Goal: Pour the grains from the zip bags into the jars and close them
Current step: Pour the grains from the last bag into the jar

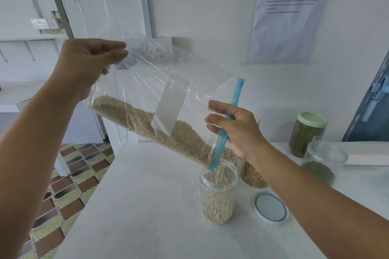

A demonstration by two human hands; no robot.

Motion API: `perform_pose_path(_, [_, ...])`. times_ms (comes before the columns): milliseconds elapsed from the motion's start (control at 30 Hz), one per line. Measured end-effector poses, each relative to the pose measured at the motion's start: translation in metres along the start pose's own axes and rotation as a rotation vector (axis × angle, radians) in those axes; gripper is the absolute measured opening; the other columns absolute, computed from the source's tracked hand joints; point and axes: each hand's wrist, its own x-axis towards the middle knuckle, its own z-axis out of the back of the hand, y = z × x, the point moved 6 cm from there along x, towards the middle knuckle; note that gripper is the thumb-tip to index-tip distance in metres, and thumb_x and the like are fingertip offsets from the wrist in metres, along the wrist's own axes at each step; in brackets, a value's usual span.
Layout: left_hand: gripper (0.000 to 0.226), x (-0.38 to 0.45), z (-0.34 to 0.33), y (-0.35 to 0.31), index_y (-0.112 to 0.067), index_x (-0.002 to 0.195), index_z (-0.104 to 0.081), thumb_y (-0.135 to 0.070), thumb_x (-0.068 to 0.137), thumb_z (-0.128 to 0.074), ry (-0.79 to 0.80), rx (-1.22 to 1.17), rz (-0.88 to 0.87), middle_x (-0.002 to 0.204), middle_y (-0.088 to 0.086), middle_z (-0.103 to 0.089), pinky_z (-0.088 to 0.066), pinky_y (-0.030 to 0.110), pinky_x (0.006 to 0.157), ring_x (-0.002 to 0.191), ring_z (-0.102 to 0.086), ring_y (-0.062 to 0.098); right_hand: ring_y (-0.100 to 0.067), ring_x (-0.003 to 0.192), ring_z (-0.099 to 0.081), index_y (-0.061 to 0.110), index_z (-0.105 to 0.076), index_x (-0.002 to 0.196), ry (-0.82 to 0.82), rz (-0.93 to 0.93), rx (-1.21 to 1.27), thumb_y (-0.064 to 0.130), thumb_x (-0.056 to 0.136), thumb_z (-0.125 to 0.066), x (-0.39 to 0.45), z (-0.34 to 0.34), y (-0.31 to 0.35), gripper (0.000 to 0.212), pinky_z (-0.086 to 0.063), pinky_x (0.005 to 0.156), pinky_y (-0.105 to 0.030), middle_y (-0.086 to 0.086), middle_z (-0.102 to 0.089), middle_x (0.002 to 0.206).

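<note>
Left hand [88,63] pinches the bag [160,94] corner high; right hand [235,130] grips the zip [231,111], funnelling grains [168,130] into the jar [217,195].

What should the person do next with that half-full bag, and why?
Probably lift the left hand a little higher to steepen the zip bag. Many grains lie along its lower fold, while the stream already drops from the blue zip corner, held by the right hand, into the open jar, which has room.
</note>
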Motion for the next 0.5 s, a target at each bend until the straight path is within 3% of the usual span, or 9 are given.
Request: perform_pose_path(500, [0.025, 0.0012, 0.0004, 0.002, -0.026, 0.108, -0.082, -0.029, 0.083, -0.087, 0.014, -0.007, -0.017, 0.072, -0.007, -0.072, -0.045, 0.018, 0.059, 0.062, -0.047, 0.012, -0.022, 0.097, -0.076, 0.011, -0.077, 0.117, 0.0, 0.001, 0.005, -0.006, 0.087, -0.077, -0.0022, 0.0011, -0.0004, 0.035, -0.063, 0.084, -0.033, -0.002, -0.075, 0.12])
